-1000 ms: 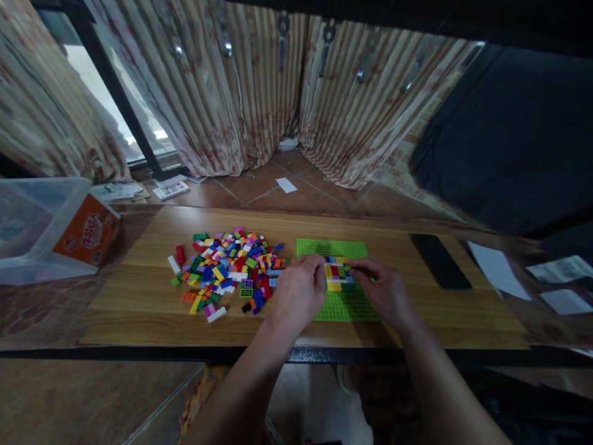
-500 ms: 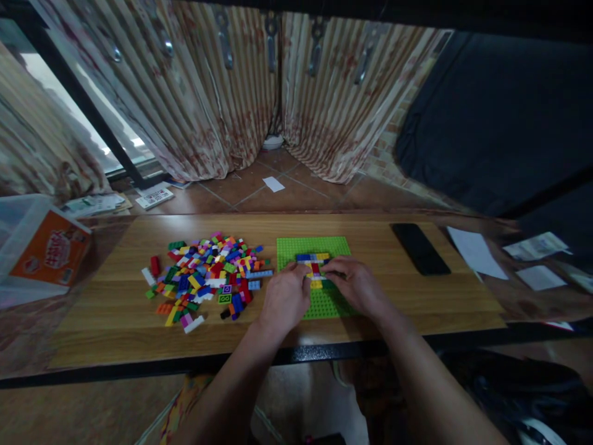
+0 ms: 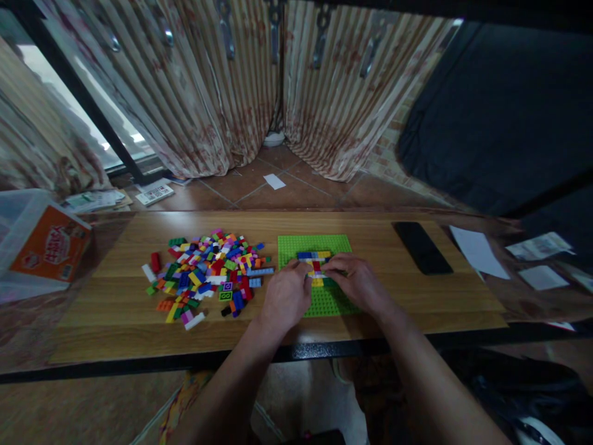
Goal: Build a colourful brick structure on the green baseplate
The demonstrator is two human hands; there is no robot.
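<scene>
A bright green studded baseplate (image 3: 330,304) lies on the wooden table. On its middle stands a low build of toy bricks (image 3: 317,267), with blue and yellow at the far side, red in the centre and yellow nearer me. My left hand (image 3: 288,292) is closed against the build's left side, thumb and fingers pressed to it. From the right, my right hand (image 3: 356,279) grips the build's other side with pinched fingertips. The fingers hide parts of the bricks, and I cannot tell whether either hand holds a separate loose piece.
A pile of loose mixed bricks (image 3: 208,278) spreads over the table (image 3: 111,309) to the left. A black phone (image 3: 422,247) lies on the right. A clear plastic box (image 3: 23,210) with an orange label stands at the far left. Papers (image 3: 479,250) lie beyond the table's right end.
Both hands keep almost the same place and grip at the brick build. The view has shifted slightly; nothing else has visibly moved.
</scene>
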